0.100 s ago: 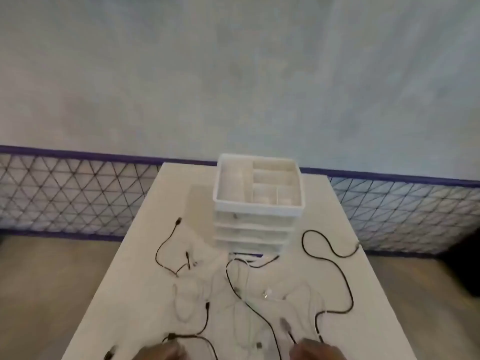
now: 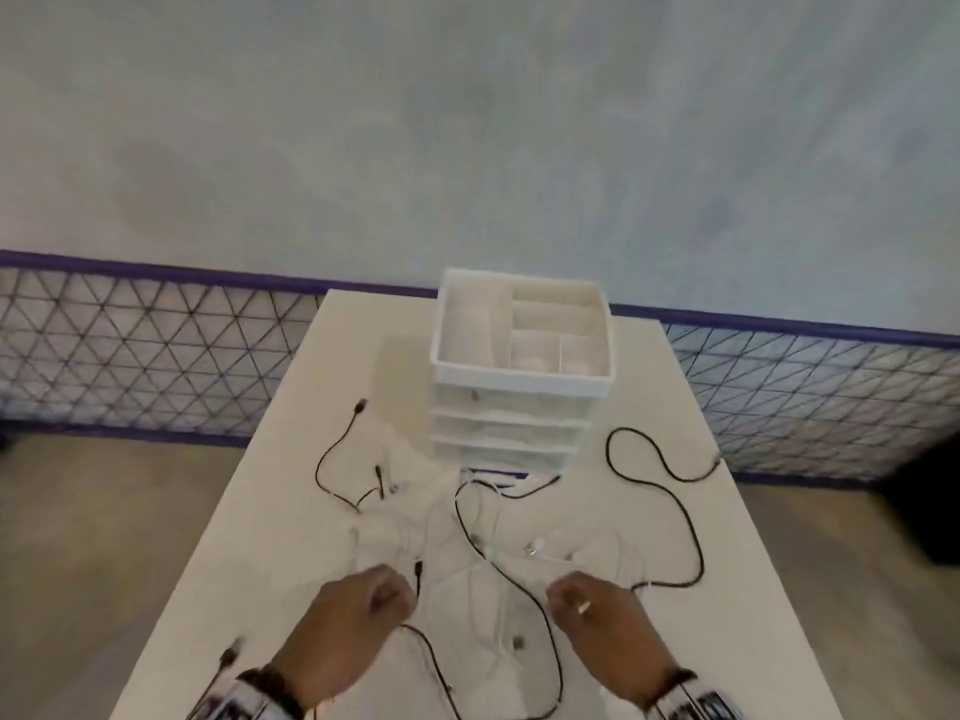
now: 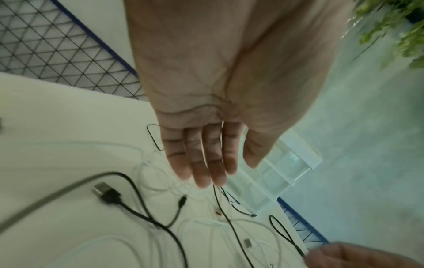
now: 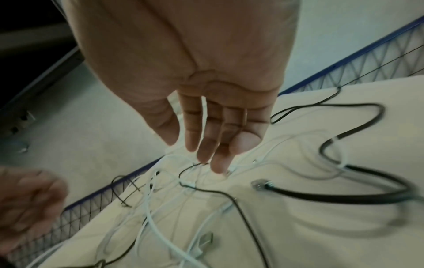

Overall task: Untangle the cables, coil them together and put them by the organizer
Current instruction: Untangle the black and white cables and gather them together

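Several thin black cables (image 2: 685, 522) and white cables (image 2: 493, 517) lie tangled across the white table (image 2: 753, 589), in front of the white drawer organizer (image 2: 519, 381). My left hand (image 2: 389, 595) hovers over the near left part of the tangle, beside a black plug (image 2: 418, 569). In the left wrist view the left hand (image 3: 206, 163) has straight fingers and holds nothing. My right hand (image 2: 566, 597) hovers over the near right part. The right wrist view shows the right hand (image 4: 206, 145) relaxed, its fingertips just above a thin black cable (image 4: 190, 167) and white cables (image 4: 156, 223).
The organizer stands at the table's far middle, with an open divided tray on top. A wire-mesh panel (image 2: 130, 356) with a blue rail runs behind the table. A black cable end (image 2: 228, 657) lies near the front left edge. Floor lies on both sides.
Both hands have come forward from the bottom edge of the head view and now hang over the near part of the tangle.
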Tool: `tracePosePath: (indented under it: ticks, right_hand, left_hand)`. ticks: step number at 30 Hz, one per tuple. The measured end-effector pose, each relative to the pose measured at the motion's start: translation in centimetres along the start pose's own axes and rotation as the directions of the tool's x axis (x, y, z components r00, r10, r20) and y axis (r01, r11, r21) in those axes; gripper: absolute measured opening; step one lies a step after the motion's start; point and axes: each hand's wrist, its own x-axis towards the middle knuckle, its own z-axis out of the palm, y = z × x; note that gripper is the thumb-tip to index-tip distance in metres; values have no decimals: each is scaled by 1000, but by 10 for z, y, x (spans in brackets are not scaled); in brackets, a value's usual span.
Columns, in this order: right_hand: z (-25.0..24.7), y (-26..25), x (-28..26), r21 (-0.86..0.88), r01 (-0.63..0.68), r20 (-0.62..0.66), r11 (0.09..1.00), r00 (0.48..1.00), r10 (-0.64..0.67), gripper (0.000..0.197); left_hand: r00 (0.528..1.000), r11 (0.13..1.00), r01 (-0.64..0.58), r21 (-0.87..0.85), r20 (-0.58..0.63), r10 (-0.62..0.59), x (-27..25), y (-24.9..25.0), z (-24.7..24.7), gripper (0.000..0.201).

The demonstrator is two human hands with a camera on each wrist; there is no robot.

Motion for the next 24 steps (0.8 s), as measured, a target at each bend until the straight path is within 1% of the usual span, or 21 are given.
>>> tracePosePath:
  ticks: [1,2,3,4,5,6,7,8,9,10,12,13,14,15,17,18,19,20,21,23,24]
  right_hand:
    - [3,-14,5,-18,1,-11,1000,1000,-1,6]
    - [12,-21,15,-66,-15,3,998,1000,16,14]
    - [19,-27,21,-102,-72,27,992,997,76,26]
    - [28,-31,27,-88,-128,50,988,990,133,34]
    - [33,-38,30,-102,-180,84,978,978,189,35]
    - [38,-39,36,-108,-199,125,974,969,212,31]
    - [39,-47,39,-68,-200,179,977,961,209,31]
    - [41,-51,43,10,-213,227,977,952,205,29]
    - [41,-56,45,142,-231,252,963,949,191,23]
    - [39,-61,47,305,-250,265,919,949,171,19]
    - [24,-79,47,548,-290,292,785,945,145,23]
    - [15,-88,46,598,-268,286,755,952,111,26]
    - [4,-97,46,633,-216,255,744,965,63,28]
    - [-8,-107,45,647,-143,202,749,979,13,28]
    - [-35,-124,42,632,25,60,774,995,-81,25]
    - [-49,-130,40,619,105,-19,778,993,-119,26]
    - [-64,-134,39,616,165,-92,771,986,-137,27]
    - [-80,-137,38,610,206,-153,765,978,-141,28]
    - [-93,-137,38,601,234,-192,764,970,-146,27]
    - [-115,-133,37,573,247,-199,782,967,-159,22]
    - [-122,-128,38,564,232,-181,793,971,-156,20]
  left_hand:
    - [997,999,-31,-40,-66,28,5,8,4,13]
    - [995,996,-67,-51,-82,62,13,17,11,12]
    - [995,997,-55,-57,-86,50,16,22,18,10]
    - [996,998,-36,-57,-82,31,22,23,27,6]
    - [997,999,0,-44,-73,-3,24,27,32,4]
    - [997,1000,4,-3,-72,-5,27,28,37,10]
    - [998,999,0,33,-60,2,28,32,40,20]
    - [998,999,-13,39,-59,15,30,35,43,31]
    - [999,999,-19,41,-40,21,31,38,45,43]
    - [998,998,-52,32,-41,54,33,40,47,55]
    - [989,990,-127,66,-73,132,37,49,46,70]
    - [977,980,-183,78,-97,190,39,58,44,71]
    - [958,966,-255,45,-121,258,41,66,41,67]
    - [947,953,-301,-33,-132,294,43,77,36,58]
    - [937,926,-342,-160,-135,323,45,97,24,28]
    - [933,919,-353,-178,-136,332,47,104,17,12]
    - [923,913,-378,-155,-147,357,49,108,9,14]
    - [913,904,-399,-151,-151,378,51,109,3,24]
    - [915,898,-399,-186,-138,378,52,109,-2,30]
    - [923,872,-384,-303,-114,367,52,109,-13,35]
    - [927,862,-376,-339,-126,355,51,109,-20,36]
